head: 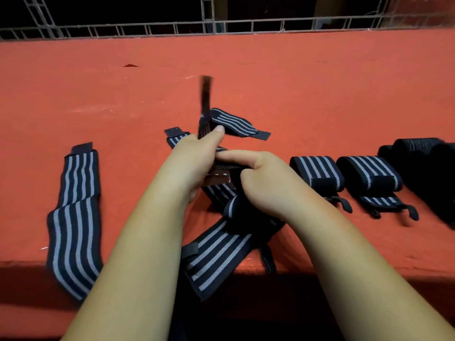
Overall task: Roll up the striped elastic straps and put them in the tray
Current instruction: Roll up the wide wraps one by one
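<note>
**A:** What does the head view show of the surface and the room?

**B:** A wide surface [320, 94] covered in orange-red cloth, slightly wrinkled, with pale scuffs left of the middle. Its near edge drops into shadow. A grey metal lattice rail [246, 27] runs along the far edge, and the room beyond it is dark.

**A:** And the hands?

**B:** Both are over the middle of the surface, close together. The left hand [194, 161] pinches a navy elastic strap with pale grey stripes [205, 104] between thumb and fingers. This held strap stands up from the grip, and its top is blurred. The right hand [266, 183] is just beside the left. Its forefinger lies straight, pointing at the left hand, while its thumb and other fingers curl round the held strap's lower part.

**A:** Where are the other straps?

**B:** A flat strap [73, 217] in the same stripe lies at the left, with its near end hanging over the edge. A draped strap [216, 254] lies beneath the forearms and also goes over the edge. A far strap [234, 123] lies loosely folded just beyond the left thumb. To the right, two rolled straps [317, 173] sit side by side, each with a dark tab, and thin loops trail from them toward the near edge. Further right is a cluster of dark rolls [423, 163], touching one another and partly cut off at the picture's edge.
</note>
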